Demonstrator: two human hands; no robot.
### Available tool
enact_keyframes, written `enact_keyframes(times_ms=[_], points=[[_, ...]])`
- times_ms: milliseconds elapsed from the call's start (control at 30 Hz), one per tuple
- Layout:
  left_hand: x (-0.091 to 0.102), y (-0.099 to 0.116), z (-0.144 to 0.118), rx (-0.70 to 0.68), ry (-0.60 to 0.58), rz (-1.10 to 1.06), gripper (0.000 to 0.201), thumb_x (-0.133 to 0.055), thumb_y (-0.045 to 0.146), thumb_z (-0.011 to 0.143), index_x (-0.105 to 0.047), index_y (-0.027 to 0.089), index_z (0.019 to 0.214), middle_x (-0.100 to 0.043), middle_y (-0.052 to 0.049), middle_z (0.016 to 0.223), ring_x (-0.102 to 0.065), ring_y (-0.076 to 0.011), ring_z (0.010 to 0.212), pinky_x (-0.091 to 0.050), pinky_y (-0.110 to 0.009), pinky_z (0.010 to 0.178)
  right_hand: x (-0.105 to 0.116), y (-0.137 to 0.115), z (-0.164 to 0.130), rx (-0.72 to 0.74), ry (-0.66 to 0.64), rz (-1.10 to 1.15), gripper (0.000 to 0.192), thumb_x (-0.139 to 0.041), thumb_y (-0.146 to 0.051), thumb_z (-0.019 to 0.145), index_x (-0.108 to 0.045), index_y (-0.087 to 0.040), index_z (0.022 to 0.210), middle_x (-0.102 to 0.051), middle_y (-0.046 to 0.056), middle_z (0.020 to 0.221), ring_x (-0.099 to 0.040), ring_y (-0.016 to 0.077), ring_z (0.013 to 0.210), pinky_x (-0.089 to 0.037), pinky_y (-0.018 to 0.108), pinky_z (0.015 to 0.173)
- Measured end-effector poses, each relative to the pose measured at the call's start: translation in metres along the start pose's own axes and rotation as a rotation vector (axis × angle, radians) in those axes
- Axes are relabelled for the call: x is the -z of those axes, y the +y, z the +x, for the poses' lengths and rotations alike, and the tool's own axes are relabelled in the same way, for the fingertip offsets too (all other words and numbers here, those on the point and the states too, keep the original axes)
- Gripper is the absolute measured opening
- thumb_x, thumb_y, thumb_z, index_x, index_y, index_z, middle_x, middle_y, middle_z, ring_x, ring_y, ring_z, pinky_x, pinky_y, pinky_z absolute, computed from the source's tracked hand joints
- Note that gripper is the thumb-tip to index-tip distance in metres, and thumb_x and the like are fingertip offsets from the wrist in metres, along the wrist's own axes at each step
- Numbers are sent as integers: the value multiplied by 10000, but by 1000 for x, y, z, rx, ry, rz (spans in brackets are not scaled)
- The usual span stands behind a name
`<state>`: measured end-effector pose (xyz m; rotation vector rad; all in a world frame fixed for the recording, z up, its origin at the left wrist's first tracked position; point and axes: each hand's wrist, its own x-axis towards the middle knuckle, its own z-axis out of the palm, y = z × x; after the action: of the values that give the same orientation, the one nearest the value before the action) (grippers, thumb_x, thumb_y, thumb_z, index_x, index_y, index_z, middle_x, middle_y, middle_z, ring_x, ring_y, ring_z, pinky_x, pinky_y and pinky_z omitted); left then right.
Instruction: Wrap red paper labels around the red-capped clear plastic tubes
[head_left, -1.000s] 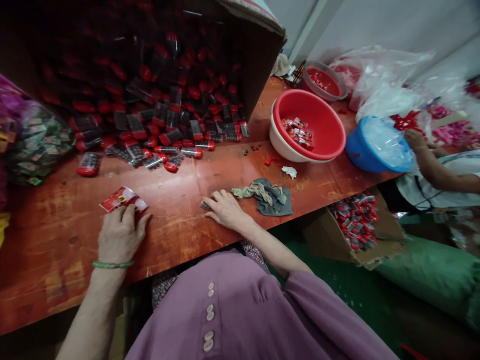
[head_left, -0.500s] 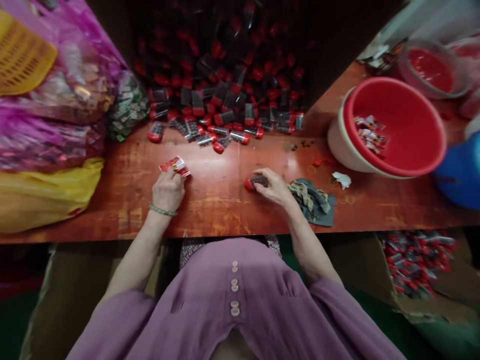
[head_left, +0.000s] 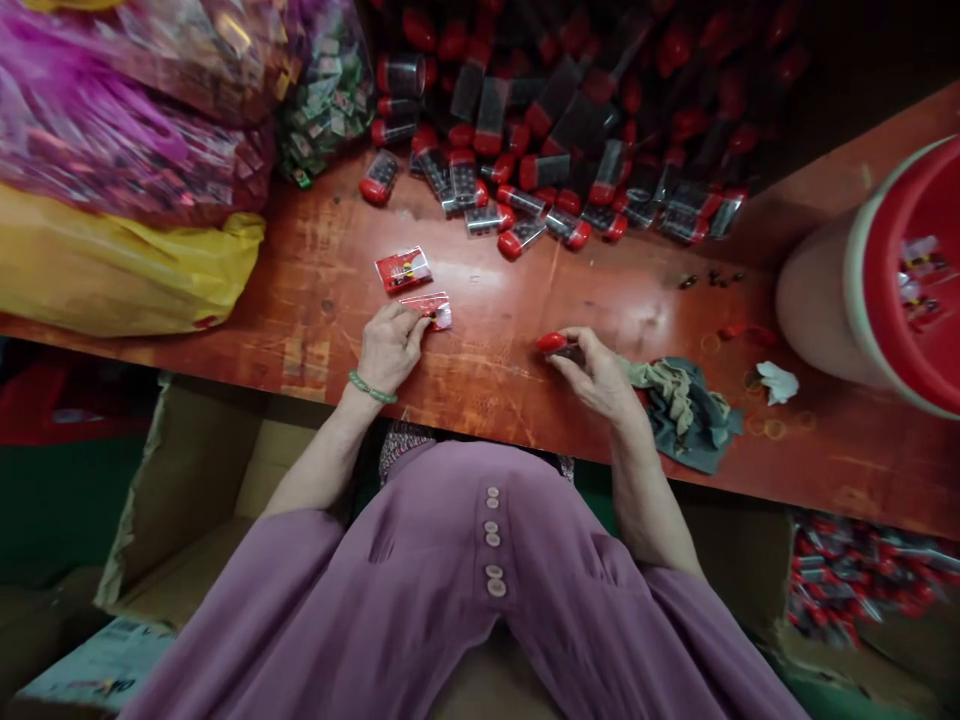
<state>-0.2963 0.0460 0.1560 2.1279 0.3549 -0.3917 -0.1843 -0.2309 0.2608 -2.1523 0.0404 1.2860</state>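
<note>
My left hand [head_left: 390, 347], with a green bracelet at its wrist, is closed with its fingertips on a small red printed packet [head_left: 439, 309] on the table. A second red packet [head_left: 403, 270] lies flat just beyond it. My right hand [head_left: 598, 376] is closed round a small clear container with a red cap [head_left: 553, 342], held sideways with the cap to the left; the fingers cover most of its body. Many similar red-capped containers [head_left: 491, 115] with dark contents lie heaped at the back of the table.
Right of my right hand lies a crumpled grey cloth [head_left: 694, 425], near a white scrap [head_left: 778, 383]. A white bucket [head_left: 817, 300] with a red basin [head_left: 892, 330] stands at the right. Filled bags [head_left: 120, 265] crowd the left. Open cartons [head_left: 176, 500] sit below the table edge.
The camera view has shifted and turned. One red packet now lies apart beyond my left hand, whose fingertips are on another. My right hand still holds the container, its red cap turned slightly upward.
</note>
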Motion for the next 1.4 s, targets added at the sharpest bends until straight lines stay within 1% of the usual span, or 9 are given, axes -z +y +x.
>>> enact_keyframes(times_ms=[133,267,367,533,667,833,1033,1233,1400], points=[[-2,1,1,77,9,-78,219,-590,280,911,-734,167,790,-696,-52,769,-621,-166,717,-496,-292,695,-22,-7,9,-37,-10,372,265,-623,-362,876,-500,-232,1071,-651,18,956,-656,153,826,-573,363,822],[-3,10,-3,178,51,-268,126,-713,264,825,-728,177,735,-704,-14,714,-623,-134,651,-489,-266,636,-38,-19,17,-47,0,468,323,-674,-416,848,-523,-234,1068,-633,-2,933,-627,126,781,-577,315,787],[4,23,-7,176,64,-379,108,-767,245,787,-726,178,713,-711,0,699,-632,-121,633,-489,-249,609,-42,-27,17,-21,-19,420,319,-668,-419,867,-564,-228,1100,-650,12,974,-630,136,820,-571,336,835],[18,48,-12,-66,58,-428,85,-776,226,812,-736,176,756,-742,-17,757,-674,-131,705,-538,-265,694,-32,-47,8,60,-84,310,287,-628,-406,917,-621,-250,1157,-687,39,1107,-663,186,991,-557,387,927],[24,59,-16,-115,-2,-458,97,-750,277,853,-748,182,831,-748,-24,791,-687,-123,731,-553,-252,713,-22,-60,0,147,-173,145,252,-577,-367,962,-641,-266,1184,-709,39,1110,-679,193,993,-556,373,916],[22,62,-23,-138,-89,-432,154,-705,335,892,-745,190,854,-734,-16,786,-671,-111,705,-543,-225,670,-21,-66,-3,277,-315,-192,287,-487,-281,1007,-620,-270,1261,-704,62,1130,-655,226,1023,-530,407,938],[9,62,-32,-228,-174,-382,163,-658,279,922,-726,155,843,-704,-35,774,-651,-120,701,-534,-232,669,-28,-75,-10,238,-408,-562,332,-425,-222,1018,-610,-191,1292,-681,107,1013,-624,254,942,-522,379,824],[-2,57,-37,-195,-254,-473,204,-663,365,913,-754,185,884,-725,-42,813,-658,-140,743,-542,-273,725,-31,-72,-5,221,-528,-520,320,-439,-161,993,-620,-214,1252,-683,83,997,-643,232,921,-518,354,806],[-3,57,-31,63,-350,-765,205,-732,374,846,-776,176,872,-753,-40,829,-676,-137,731,-525,-249,689,-31,-68,-1,227,-515,-265,273,-506,-196,973,-600,-193,1230,-697,83,1158,-654,238,1072,-512,385,938]])
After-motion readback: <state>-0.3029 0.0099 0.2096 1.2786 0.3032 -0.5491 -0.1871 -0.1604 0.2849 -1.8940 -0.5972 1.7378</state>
